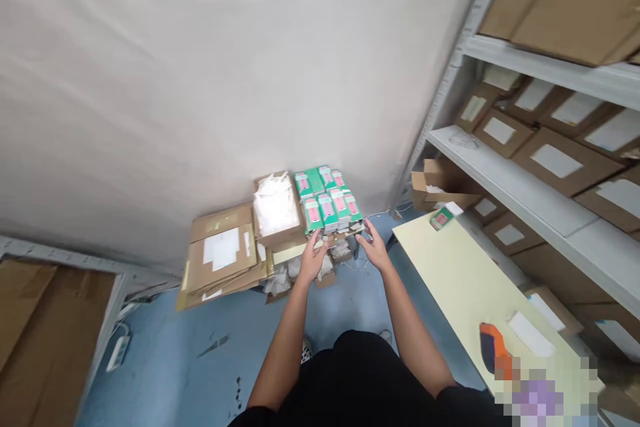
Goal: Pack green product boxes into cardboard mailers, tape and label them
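Several green boxes with pink fronts (327,209) stand in two rows, packed close together, near the wall. My left hand (312,259) is at their front left corner, thumb and fingers apart. At the front right corner is my right hand (373,248), its fingers spread. Both palms face inward, with the front row between them; whether the fingertips touch the boxes or the edge beneath, I cannot tell. Left of the boxes, an open cardboard carton (281,235) holds white packets (275,205).
Flattened cardboard (223,247) is stacked at the left. Bagged items in cartons (283,282) sit below. On the right, a pale yellow table (450,273) carries a single green box (441,218) and an orange-and-black device (493,347). Metal shelves (525,187) hold labelled cartons.
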`<move>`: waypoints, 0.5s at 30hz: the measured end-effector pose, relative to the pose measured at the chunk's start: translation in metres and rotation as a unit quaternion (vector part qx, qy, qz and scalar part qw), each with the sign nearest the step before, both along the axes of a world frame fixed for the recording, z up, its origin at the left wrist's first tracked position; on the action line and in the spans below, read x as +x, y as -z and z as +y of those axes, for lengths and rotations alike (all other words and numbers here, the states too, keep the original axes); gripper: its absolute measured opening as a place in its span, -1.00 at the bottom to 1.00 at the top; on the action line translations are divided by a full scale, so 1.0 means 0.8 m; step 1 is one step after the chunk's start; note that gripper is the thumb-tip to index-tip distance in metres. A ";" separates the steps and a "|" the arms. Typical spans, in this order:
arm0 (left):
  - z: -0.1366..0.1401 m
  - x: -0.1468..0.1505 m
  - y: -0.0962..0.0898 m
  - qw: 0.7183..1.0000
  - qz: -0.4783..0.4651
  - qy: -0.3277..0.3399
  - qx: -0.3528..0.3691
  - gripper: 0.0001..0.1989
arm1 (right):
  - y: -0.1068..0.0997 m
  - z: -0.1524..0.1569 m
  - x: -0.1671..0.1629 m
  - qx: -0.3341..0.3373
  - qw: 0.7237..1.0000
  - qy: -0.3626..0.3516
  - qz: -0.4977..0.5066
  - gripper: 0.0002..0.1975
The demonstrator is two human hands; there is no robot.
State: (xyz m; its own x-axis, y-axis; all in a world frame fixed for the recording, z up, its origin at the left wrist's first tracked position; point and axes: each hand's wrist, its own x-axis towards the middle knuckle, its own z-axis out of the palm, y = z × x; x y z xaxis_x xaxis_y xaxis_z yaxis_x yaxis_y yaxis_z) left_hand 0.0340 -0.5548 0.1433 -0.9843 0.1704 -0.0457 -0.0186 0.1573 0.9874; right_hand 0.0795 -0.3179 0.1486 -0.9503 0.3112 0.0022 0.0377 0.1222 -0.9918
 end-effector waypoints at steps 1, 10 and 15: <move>-0.034 -0.003 0.002 1.000 -0.003 -0.011 0.001 -0.32 | 0.000 -0.033 -0.010 0.006 1.000 -0.011 0.001 -0.15; -0.348 -0.022 0.024 0.985 -0.002 -0.163 0.060 -0.29 | 0.005 -0.340 -0.104 0.067 0.989 -0.132 0.021 -0.22; -0.494 -0.004 0.033 0.960 -0.007 -0.273 0.067 -0.37 | 0.001 -0.474 -0.146 0.093 0.976 -0.198 0.019 -0.22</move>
State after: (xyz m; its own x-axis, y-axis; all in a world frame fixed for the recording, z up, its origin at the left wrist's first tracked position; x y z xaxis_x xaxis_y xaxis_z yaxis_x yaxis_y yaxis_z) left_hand 0.0308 -0.9496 0.1166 -0.9278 -0.3658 -0.0729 -0.0752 -0.0078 0.9971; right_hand -0.0374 -0.6974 0.1475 -0.9941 -0.0894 0.0615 -0.0856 0.2979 -0.9508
